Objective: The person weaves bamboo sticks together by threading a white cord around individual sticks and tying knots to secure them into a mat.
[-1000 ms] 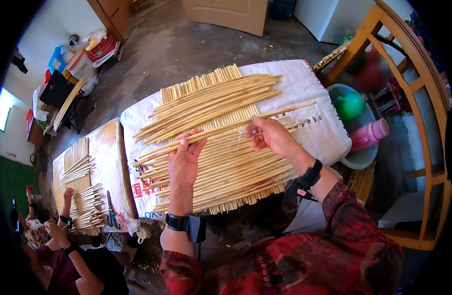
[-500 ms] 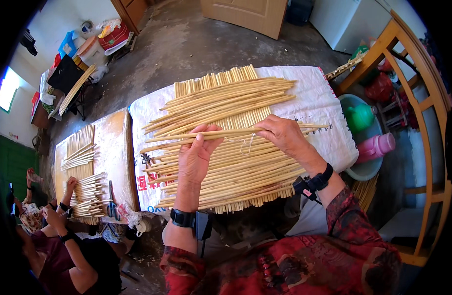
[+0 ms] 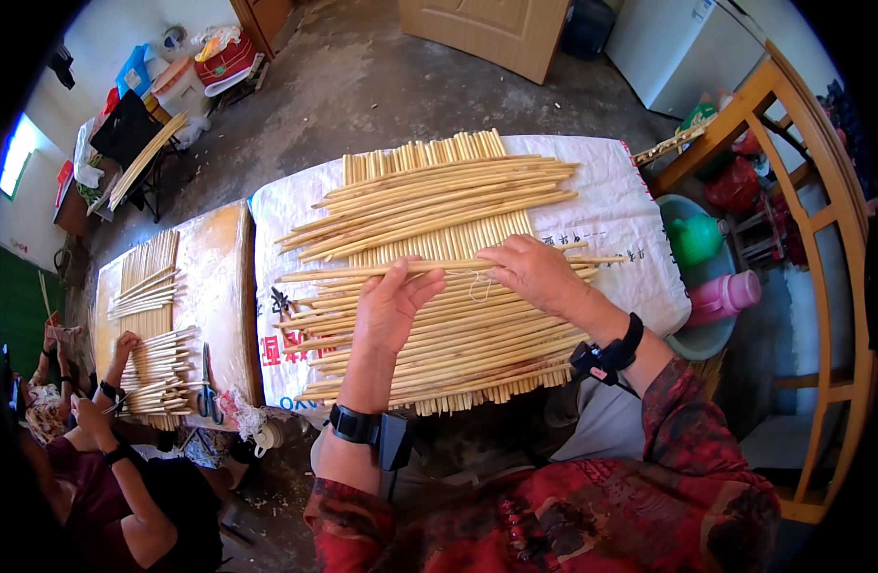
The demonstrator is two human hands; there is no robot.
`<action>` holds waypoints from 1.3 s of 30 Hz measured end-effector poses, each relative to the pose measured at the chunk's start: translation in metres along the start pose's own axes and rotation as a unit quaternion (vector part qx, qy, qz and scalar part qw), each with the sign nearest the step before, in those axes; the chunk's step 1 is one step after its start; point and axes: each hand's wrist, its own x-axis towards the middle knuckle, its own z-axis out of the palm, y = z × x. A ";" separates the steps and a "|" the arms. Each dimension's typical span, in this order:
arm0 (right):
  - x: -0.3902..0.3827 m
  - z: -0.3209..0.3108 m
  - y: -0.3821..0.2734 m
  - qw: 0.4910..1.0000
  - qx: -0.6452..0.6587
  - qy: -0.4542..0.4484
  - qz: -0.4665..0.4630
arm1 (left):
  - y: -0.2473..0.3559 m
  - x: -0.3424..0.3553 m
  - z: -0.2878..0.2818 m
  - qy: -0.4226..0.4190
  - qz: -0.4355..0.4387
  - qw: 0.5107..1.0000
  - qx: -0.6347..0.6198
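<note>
A long straw-coloured stalk (image 3: 329, 274) lies crosswise in front of me, along the seam between two layers of stalks. My left hand (image 3: 389, 306) has its thumb and forefinger closed at the stalk, while the other fingers curl loosely. Further right, my right hand (image 3: 539, 277) pinches the stalk, palm down, its fingertips partly hidden. A thin white thread (image 3: 480, 286) loops down beside the right fingertips. Below both hands spreads a layer of loose stalks (image 3: 458, 329). Beyond them, more loose stalks (image 3: 439, 205) rest across a mat of upright stalks (image 3: 429, 158).
A white woven sheet (image 3: 620, 201) covers my table. To the left, a co-worker's hand (image 3: 126, 344) is over stalks on another table (image 3: 219, 258), with scissors (image 3: 208, 387) nearby. At right stand a basin (image 3: 692, 341) holding green and pink containers, and a wooden frame (image 3: 825, 286).
My left hand has shifted slightly right and my right hand slightly left, bringing them closer together. The held stalk has come down a little toward the layer. The view has shifted slightly.
</note>
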 end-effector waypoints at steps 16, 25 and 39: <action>0.049 -0.023 0.064 0.993 0.028 -0.066 0.091 | 0.033 0.000 -0.014 0.037 0.060 0.996 0.055; 0.047 -0.017 0.089 0.983 0.099 -0.097 0.124 | 0.069 -0.006 -0.017 0.164 0.225 0.961 0.009; 0.044 0.063 0.080 1.000 0.015 -0.001 -0.020 | 0.049 0.006 -0.015 0.149 0.207 0.967 -0.020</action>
